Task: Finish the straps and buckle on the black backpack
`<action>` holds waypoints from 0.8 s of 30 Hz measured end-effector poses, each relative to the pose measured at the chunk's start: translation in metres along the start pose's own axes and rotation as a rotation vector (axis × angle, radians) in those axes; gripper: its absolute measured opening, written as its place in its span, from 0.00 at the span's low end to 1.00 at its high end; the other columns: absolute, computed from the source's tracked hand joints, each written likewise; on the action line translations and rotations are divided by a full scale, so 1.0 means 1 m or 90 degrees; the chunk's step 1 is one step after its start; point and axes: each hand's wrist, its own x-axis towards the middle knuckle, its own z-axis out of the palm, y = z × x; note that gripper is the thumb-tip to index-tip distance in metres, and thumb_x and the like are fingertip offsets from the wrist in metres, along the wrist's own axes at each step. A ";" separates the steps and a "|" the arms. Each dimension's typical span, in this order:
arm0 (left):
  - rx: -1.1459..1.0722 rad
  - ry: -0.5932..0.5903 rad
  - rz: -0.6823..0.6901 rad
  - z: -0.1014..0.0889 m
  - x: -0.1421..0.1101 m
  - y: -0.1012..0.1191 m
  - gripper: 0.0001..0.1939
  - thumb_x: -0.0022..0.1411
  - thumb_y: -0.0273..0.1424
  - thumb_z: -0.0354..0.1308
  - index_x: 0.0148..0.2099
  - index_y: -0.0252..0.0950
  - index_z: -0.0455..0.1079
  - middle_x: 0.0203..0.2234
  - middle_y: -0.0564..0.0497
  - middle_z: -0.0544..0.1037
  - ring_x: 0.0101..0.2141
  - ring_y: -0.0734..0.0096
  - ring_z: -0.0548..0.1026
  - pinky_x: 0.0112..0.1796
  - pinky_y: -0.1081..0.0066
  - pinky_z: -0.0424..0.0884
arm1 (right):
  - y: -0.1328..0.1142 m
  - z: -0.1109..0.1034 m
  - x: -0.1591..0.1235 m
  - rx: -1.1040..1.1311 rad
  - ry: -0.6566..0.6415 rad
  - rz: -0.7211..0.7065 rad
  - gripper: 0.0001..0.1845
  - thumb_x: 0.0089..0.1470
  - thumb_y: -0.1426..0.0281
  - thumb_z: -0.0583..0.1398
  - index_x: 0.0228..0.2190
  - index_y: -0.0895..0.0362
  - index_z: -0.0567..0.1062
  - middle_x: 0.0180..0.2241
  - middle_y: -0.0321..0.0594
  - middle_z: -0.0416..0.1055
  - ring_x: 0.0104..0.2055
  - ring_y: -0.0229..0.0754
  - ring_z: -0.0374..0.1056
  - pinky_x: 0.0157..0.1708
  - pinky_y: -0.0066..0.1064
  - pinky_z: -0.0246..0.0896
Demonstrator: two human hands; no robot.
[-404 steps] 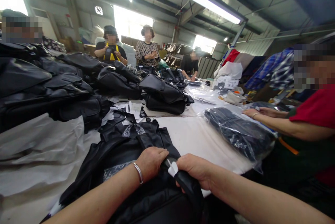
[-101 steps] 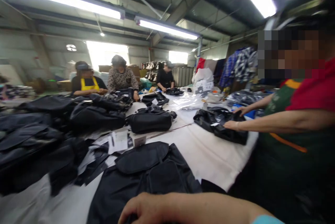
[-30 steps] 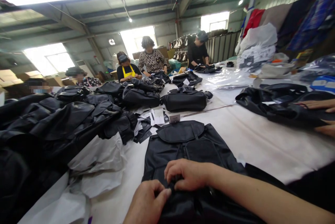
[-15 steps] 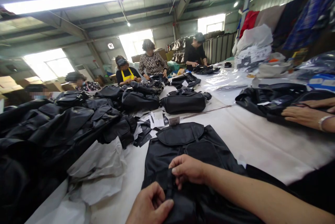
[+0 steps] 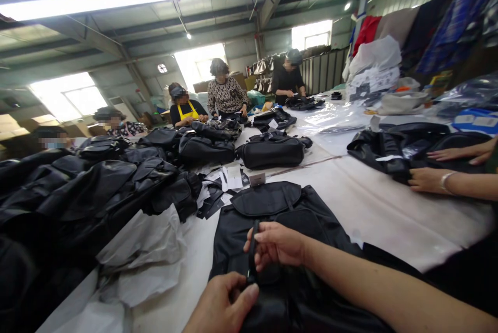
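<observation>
A black backpack (image 5: 311,208) with a flap and front pocket lies on the white-covered table in front of me. Over its lower front, a narrow black strap (image 5: 253,250) stands up between my two hands. My right hand (image 5: 278,244) pinches this strap near its upper part, fingers curled round it. At the strap's lower end, my left hand (image 5: 221,302) closes thumb and fingers on it; the fingertips are partly hidden. A small glint shows on the strap just above my left thumb.
Crumpled white paper (image 5: 146,250) and a heap of black bags (image 5: 89,182) lie to the left. Paper tags (image 5: 231,177) and another black bag (image 5: 272,152) sit beyond the backpack. At right, a co-worker's hands (image 5: 431,180) handle a black bag (image 5: 389,141). Several people work farther back.
My right hand has lifted the strap, which now stands more upright between my hands. My left hand has come up to its lower end. The co-worker's hands at right have shifted on their bag.
</observation>
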 end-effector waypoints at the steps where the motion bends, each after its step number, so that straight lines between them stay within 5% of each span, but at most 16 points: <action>1: 0.000 -0.005 -0.002 -0.001 0.003 0.003 0.18 0.60 0.43 0.52 0.34 0.35 0.75 0.25 0.52 0.74 0.29 0.68 0.68 0.29 0.71 0.57 | -0.002 0.001 -0.002 -0.019 -0.040 -0.033 0.19 0.45 0.69 0.65 0.40 0.61 0.71 0.40 0.46 0.74 0.29 0.38 0.71 0.33 0.35 0.71; 4: -0.027 -0.014 -0.049 -0.003 0.012 0.004 0.12 0.55 0.37 0.57 0.31 0.33 0.73 0.20 0.55 0.68 0.24 0.73 0.63 0.25 0.73 0.53 | -0.011 -0.001 -0.008 -0.146 -0.067 -0.091 0.31 0.37 0.75 0.64 0.48 0.57 0.71 0.48 0.45 0.71 0.35 0.39 0.71 0.37 0.33 0.68; 9: -0.236 -0.034 -0.078 0.001 0.018 -0.017 0.13 0.49 0.37 0.62 0.33 0.32 0.71 0.20 0.56 0.68 0.23 0.75 0.62 0.25 0.74 0.54 | -0.020 0.004 -0.024 -0.731 -0.138 -0.079 0.45 0.39 0.72 0.65 0.61 0.53 0.63 0.56 0.47 0.66 0.55 0.51 0.64 0.55 0.42 0.58; 11: -0.316 -0.037 -0.055 0.002 0.015 -0.024 0.19 0.47 0.43 0.65 0.34 0.32 0.72 0.21 0.55 0.69 0.23 0.75 0.62 0.26 0.74 0.55 | -0.018 0.011 -0.026 -0.874 -0.167 -0.129 0.42 0.40 0.72 0.65 0.59 0.54 0.66 0.56 0.48 0.67 0.57 0.53 0.62 0.58 0.41 0.56; 13: -0.344 -0.028 -0.040 0.001 0.010 -0.028 0.21 0.46 0.45 0.67 0.34 0.32 0.72 0.19 0.57 0.66 0.22 0.77 0.59 0.25 0.74 0.53 | -0.013 0.014 -0.020 -0.926 -0.141 -0.200 0.28 0.44 0.74 0.61 0.51 0.56 0.74 0.50 0.46 0.72 0.52 0.49 0.66 0.54 0.37 0.59; 15: -0.352 -0.031 -0.029 0.001 0.005 -0.030 0.21 0.46 0.45 0.68 0.32 0.32 0.71 0.17 0.60 0.61 0.21 0.79 0.54 0.24 0.75 0.48 | -0.012 0.009 -0.008 -0.890 -0.016 -0.221 0.13 0.50 0.73 0.58 0.38 0.56 0.79 0.39 0.42 0.76 0.44 0.45 0.70 0.48 0.33 0.62; 17: -0.357 -0.072 -0.008 0.000 0.002 -0.033 0.21 0.45 0.45 0.69 0.32 0.33 0.70 0.16 0.62 0.57 0.20 0.81 0.51 0.23 0.74 0.44 | -0.018 -0.007 0.004 -0.811 0.173 -0.195 0.12 0.57 0.68 0.55 0.32 0.57 0.78 0.32 0.40 0.76 0.37 0.43 0.71 0.43 0.32 0.65; 20: -0.369 -0.087 0.013 0.000 0.001 -0.037 0.23 0.46 0.47 0.69 0.34 0.33 0.70 0.16 0.63 0.55 0.21 0.80 0.50 0.23 0.73 0.44 | -0.038 -0.040 0.012 -0.754 0.418 -0.160 0.17 0.60 0.67 0.51 0.39 0.60 0.77 0.34 0.46 0.76 0.34 0.45 0.71 0.40 0.37 0.66; 24: -0.378 -0.026 0.014 0.000 0.000 -0.037 0.24 0.47 0.49 0.67 0.34 0.33 0.69 0.20 0.60 0.59 0.24 0.78 0.53 0.25 0.73 0.48 | -0.061 -0.056 -0.003 -0.800 0.522 -0.175 0.20 0.52 0.72 0.57 0.47 0.63 0.74 0.45 0.52 0.72 0.43 0.47 0.69 0.50 0.41 0.62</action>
